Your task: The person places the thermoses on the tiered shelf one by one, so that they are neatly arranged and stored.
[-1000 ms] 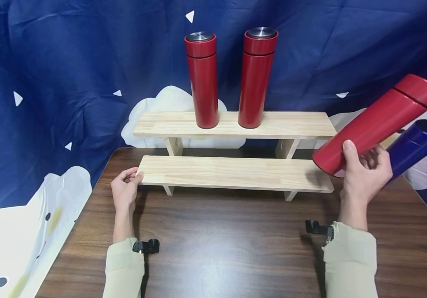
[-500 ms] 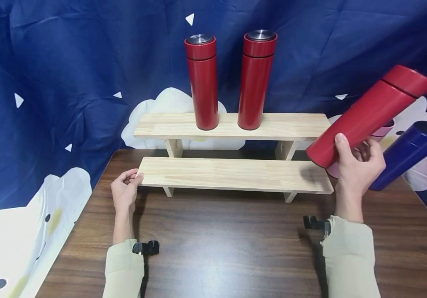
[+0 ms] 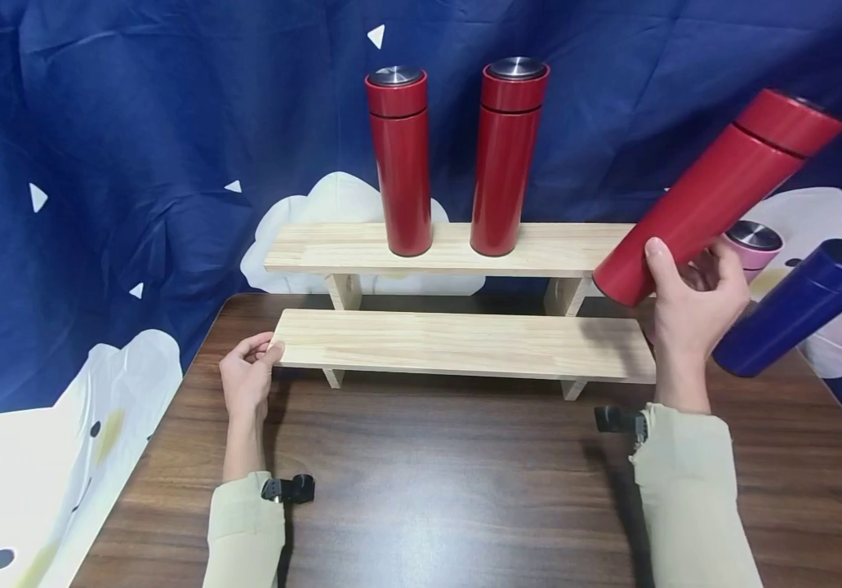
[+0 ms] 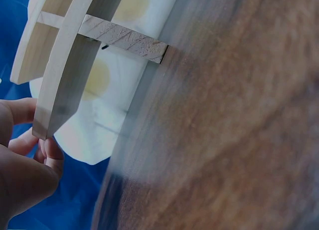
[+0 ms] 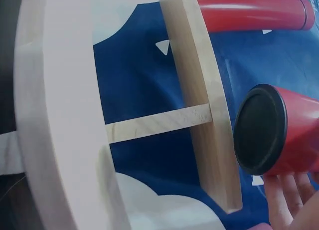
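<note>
My right hand point(image 3: 696, 314) grips the tilted red bottle point(image 3: 715, 196) and has carried it left and higher; its base hangs by the right end of the upper shelf point(image 3: 347, 245), seemingly not yet set down. My left hand point(image 3: 247, 380) pinches the near, lower shelf point(image 3: 450, 343).

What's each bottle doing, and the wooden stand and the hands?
Left red bottle: upright, lidded.
Middle red bottle: upright, lidded.
Right red bottle: lifted, looks tilted.
Pink bottle: lidded, partly hidden.
Blue bottle: looks slanted; tilt unclear.
Wooden stand: standing on table.
Left hand: pinching the stand's end.
Right hand: gripping right red bottle.
</note>
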`<state>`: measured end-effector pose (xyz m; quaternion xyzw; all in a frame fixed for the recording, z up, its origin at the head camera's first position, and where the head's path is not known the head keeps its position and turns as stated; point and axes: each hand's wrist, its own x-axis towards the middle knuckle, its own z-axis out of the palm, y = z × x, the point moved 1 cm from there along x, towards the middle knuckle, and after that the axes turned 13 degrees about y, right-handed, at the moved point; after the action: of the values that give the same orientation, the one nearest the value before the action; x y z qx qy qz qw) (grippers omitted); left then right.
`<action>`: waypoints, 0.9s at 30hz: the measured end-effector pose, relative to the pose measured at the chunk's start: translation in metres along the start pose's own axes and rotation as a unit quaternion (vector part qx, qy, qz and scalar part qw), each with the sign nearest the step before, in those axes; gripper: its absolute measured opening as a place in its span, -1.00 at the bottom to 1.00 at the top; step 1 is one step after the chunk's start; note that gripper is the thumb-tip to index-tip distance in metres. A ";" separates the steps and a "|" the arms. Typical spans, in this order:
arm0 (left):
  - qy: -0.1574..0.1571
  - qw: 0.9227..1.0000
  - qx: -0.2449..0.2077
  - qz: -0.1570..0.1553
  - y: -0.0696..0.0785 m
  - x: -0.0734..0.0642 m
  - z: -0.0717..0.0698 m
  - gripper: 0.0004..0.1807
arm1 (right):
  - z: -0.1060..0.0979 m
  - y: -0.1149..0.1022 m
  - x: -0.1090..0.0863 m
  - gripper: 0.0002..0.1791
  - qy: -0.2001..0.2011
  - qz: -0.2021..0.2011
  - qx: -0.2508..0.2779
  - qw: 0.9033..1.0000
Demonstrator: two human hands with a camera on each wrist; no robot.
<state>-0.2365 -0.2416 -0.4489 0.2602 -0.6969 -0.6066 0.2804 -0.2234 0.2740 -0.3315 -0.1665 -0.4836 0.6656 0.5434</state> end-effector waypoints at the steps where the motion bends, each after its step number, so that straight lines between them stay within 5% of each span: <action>1: 0.000 1.000 0.001 0.001 0.000 0.000 0.000 -0.68 | 0.002 -0.001 0.000 -0.51 -0.004 -0.003 -0.002 1.000; 27: -0.001 1.000 0.005 0.005 0.000 -0.001 0.001 -0.68 | 0.045 0.006 0.002 -0.39 -0.074 -0.047 -0.090 0.992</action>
<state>-0.2361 -0.2403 -0.4486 0.2577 -0.7016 -0.6016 0.2818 -0.2612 0.2549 -0.3139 -0.1418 -0.5877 0.6037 0.5197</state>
